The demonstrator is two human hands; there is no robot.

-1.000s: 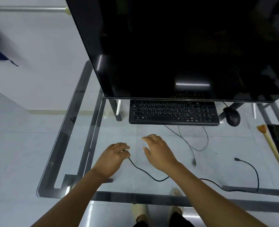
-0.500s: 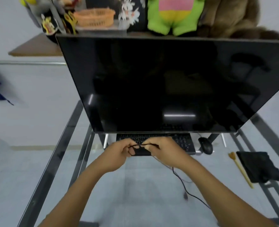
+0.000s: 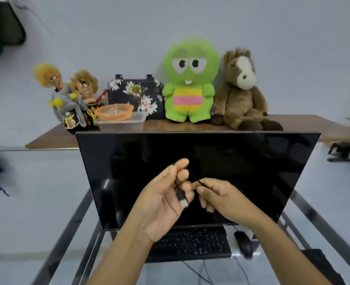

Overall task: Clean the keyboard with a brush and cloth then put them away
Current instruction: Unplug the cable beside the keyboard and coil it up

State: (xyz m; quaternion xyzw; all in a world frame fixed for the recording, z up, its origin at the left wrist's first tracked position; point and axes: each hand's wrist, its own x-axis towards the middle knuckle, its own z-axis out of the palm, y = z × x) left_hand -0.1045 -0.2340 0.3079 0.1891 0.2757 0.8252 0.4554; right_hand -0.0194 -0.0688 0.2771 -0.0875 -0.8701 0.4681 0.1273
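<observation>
Keyboard (image 3: 190, 243) lies black on the glass desk (image 3: 71, 233) under the dark monitor (image 3: 242, 171), partly hidden by my wrists. Going from the left, my left hand (image 3: 161, 200) is raised palm-up before the screen, fingers curled around a thin black cable (image 3: 196, 179) whose USB plug (image 3: 183, 201) hangs against my fingers. My right hand (image 3: 225, 200) pinches the same cable between thumb and forefinger, just beside the left. Right of the keyboard sits a black mouse (image 3: 243, 244), and a dark cloth (image 3: 322, 262) lies near the desk's right edge. Plush toys (image 3: 190, 83) line the shelf behind.
</observation>
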